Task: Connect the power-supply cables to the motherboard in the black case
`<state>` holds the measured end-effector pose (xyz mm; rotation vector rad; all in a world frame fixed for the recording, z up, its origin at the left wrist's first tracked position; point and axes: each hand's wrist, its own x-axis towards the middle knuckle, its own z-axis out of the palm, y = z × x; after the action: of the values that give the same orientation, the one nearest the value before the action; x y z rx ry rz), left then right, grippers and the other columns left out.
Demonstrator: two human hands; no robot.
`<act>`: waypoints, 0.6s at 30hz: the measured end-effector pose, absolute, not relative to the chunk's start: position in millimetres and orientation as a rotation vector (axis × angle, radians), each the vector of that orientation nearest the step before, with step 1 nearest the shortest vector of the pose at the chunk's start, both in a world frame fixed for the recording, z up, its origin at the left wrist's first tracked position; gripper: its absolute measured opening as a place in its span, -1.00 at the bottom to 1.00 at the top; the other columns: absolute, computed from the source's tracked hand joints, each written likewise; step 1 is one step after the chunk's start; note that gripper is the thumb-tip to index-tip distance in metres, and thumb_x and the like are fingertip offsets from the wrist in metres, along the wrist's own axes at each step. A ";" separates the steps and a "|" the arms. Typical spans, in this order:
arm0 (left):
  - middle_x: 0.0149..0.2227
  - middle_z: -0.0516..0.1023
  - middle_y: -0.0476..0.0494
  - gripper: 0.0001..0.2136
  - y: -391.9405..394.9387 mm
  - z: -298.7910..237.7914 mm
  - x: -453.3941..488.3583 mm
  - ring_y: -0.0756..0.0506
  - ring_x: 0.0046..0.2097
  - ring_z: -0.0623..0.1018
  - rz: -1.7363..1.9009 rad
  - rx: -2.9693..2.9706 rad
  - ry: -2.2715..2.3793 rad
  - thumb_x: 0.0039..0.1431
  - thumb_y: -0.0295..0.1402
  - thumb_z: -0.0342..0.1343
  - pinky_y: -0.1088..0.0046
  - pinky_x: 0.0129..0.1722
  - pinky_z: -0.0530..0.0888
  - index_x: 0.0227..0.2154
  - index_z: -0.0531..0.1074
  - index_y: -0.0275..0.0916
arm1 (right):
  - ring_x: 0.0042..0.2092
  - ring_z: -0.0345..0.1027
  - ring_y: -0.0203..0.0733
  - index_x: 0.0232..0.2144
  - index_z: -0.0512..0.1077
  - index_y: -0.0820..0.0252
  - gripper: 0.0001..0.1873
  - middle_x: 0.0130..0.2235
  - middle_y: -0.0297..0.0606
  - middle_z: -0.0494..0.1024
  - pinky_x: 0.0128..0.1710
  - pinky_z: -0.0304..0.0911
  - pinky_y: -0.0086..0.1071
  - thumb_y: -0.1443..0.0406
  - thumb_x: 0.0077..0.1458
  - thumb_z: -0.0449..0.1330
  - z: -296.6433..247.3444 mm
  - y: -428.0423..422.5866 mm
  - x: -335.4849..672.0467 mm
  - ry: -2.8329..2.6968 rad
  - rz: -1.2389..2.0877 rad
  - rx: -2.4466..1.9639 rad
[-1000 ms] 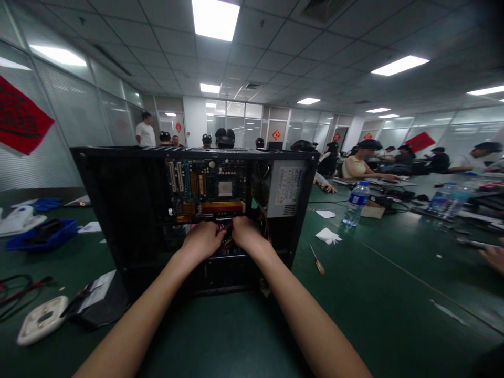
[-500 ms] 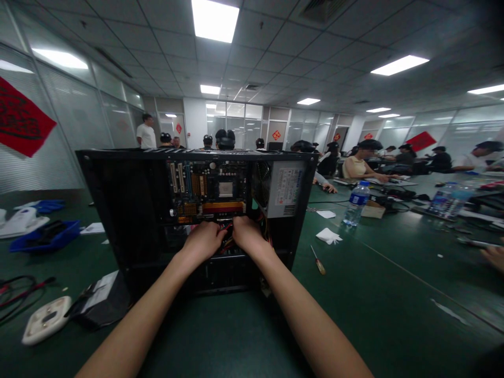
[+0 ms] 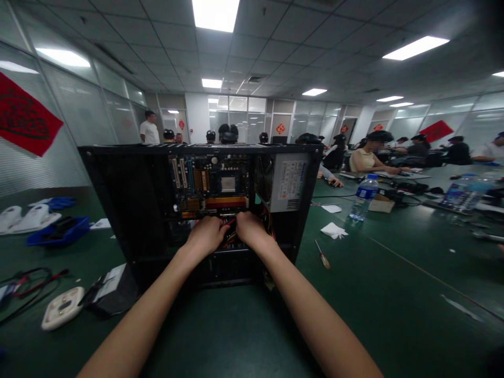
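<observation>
Coloured wires (image 3: 230,239) lie between the left hand (image 3: 206,234) and right hand (image 3: 252,230), whose grips I cannot make out.

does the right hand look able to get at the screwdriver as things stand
Probably, once drawn back out: the right hand is inside the open case, but nothing covers the screwdriver.

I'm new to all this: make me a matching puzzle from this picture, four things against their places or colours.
1. Screwdriver
2. Tray
3. Power supply
4. Case

A. Inside the case, upper right
B. Black, with left hand and right hand inside
C. Right of the case
D. Blue, left of the case

Pairs: 1-C; 2-D; 3-A; 4-B
</observation>
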<state>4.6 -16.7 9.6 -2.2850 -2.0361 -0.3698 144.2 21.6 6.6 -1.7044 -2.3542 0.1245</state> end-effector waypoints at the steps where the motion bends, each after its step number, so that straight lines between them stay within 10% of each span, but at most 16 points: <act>1: -0.25 0.67 -0.27 -0.68 -16.7 9.5 4.6 -0.24 -0.16 0.64 -0.371 -2.280 -2.032 0.36 -0.20 -0.03 0.37 -0.31 0.39 -0.32 0.58 -0.22 | -0.01 0.55 0.10 -0.03 0.56 0.35 -0.64 -0.04 0.16 0.61 -0.15 0.41 -0.27 0.45 0.25 0.04 5.4 22.6 144.2 -2.353 0.122 -1.705; 18: -0.23 0.66 -0.30 -0.67 -17.7 8.9 5.1 -0.27 -0.15 0.64 -0.314 -2.227 -1.964 0.37 -0.19 -0.02 0.31 -0.23 0.46 -0.27 0.62 -0.23 | 0.00 0.54 0.14 -0.04 0.56 0.33 -0.67 -0.05 0.11 0.62 -0.13 0.41 -0.22 0.43 0.26 0.05 2.0 25.8 143.7 -2.336 0.103 -1.701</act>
<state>5.1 -17.7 8.9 -2.2268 -1.9643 -0.3142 143.7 25.8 2.0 -1.7015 -2.3356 0.1034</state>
